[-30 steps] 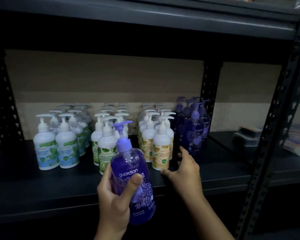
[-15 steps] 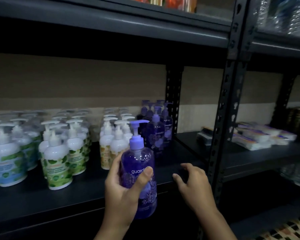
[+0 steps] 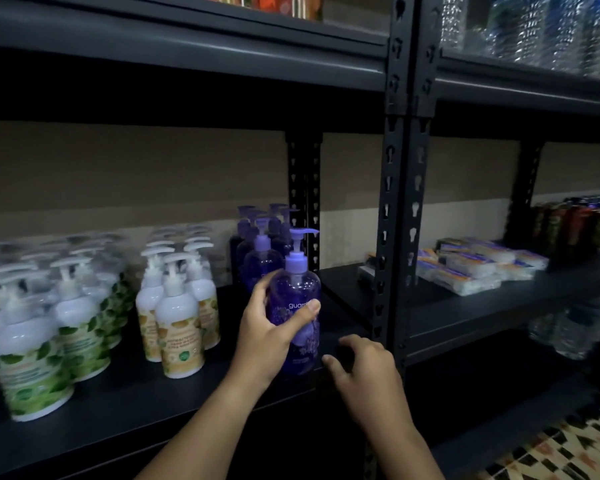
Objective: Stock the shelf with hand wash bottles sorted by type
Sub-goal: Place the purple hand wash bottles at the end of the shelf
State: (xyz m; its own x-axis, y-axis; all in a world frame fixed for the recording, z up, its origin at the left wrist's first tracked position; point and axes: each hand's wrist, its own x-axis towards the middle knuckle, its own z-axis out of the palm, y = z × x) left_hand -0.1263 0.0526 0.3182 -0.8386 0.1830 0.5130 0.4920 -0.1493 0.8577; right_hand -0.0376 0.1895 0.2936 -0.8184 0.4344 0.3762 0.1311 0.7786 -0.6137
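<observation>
The left hand (image 3: 269, 336) wraps the body of a purple bottle (image 3: 297, 306), thumb across the label and fingers behind, holding it upright near the front edge of the shelf (image 3: 174, 400), just ahead of the purple group (image 3: 257, 247) that runs back toward the rear corner by the post (image 3: 303, 202). The right hand (image 3: 364, 372) holds nothing; its fingers are loosely curled and rest on or just over the shelf's front edge beside the bottle, and contact there cannot be told. The step in hand looks like placing this bottle with its own kind. The next move calls for setting the base flat on the shelf in front of the purple row, pump facing like the others, then letting go without nudging the neighbours. Left of the purple group stand white bottles with yellow labels (image 3: 179, 323), and farther left white bottles with green labels (image 3: 35, 368), so the sorting seems well advanced. Whether the bottle's base already touches the shelf is hidden by the hand and the dim light. The back rows are blurred, the label is partly covered, and the leftmost bottles are cut off by the frame.
</observation>
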